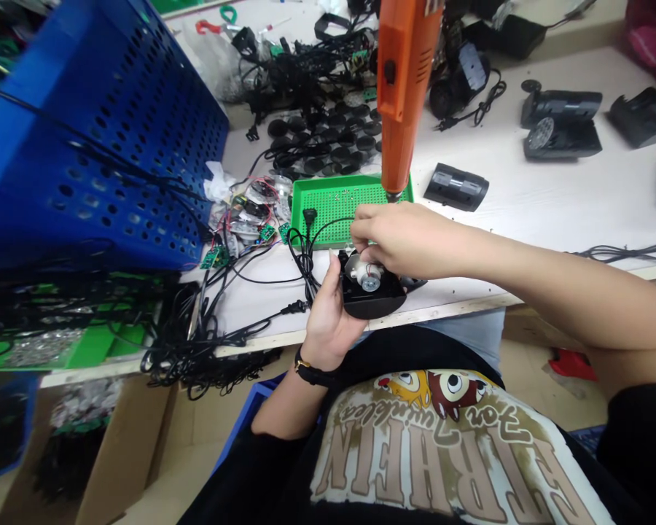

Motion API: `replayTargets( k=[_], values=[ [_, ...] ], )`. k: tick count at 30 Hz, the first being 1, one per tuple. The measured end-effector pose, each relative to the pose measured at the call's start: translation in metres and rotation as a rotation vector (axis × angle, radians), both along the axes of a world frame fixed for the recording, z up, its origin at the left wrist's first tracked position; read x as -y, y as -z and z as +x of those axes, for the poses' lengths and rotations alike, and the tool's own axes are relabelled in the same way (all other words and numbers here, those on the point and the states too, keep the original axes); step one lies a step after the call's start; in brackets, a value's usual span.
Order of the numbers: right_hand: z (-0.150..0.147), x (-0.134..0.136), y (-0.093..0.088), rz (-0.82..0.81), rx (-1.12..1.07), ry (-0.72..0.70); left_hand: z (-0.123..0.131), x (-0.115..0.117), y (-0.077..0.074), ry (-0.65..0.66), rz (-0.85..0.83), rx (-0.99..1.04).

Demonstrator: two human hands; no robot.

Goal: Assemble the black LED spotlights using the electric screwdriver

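In the head view, the left hand (328,317) cups a black plastic housing (375,300) from below at the near edge of the white tabletop (525,211), fingers closed round it, seemingly to steady it open side up, while the right hand (401,237) pinches the small silver motor (365,274) seated inside.

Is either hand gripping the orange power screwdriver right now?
No, the orange screwdriver hangs above the green tray; the left hand and right hand are on the black housing.
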State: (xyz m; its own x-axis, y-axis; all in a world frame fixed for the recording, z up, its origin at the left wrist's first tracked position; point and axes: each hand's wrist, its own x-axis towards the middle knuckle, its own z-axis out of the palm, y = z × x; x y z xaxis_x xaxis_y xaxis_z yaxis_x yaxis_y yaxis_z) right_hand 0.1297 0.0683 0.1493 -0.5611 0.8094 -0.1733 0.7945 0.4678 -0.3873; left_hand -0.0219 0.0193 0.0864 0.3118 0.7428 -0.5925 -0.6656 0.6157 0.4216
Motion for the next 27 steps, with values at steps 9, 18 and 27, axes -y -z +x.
replayTargets(
  k=[9, 18, 27],
  values=[
    [-0.003, 0.002, -0.001, 0.026, 0.025, -0.009, -0.001, 0.002, 0.003, -0.001, 0.021, 0.017],
    [-0.006, 0.005, -0.002, 0.090, 0.026, -0.035, 0.000, 0.001, 0.002, -0.015, 0.081, 0.018],
    [0.012, 0.013, 0.008, 0.041, -0.261, 0.032, 0.001, 0.001, 0.010, -0.028, 0.140, -0.026]
  ],
)
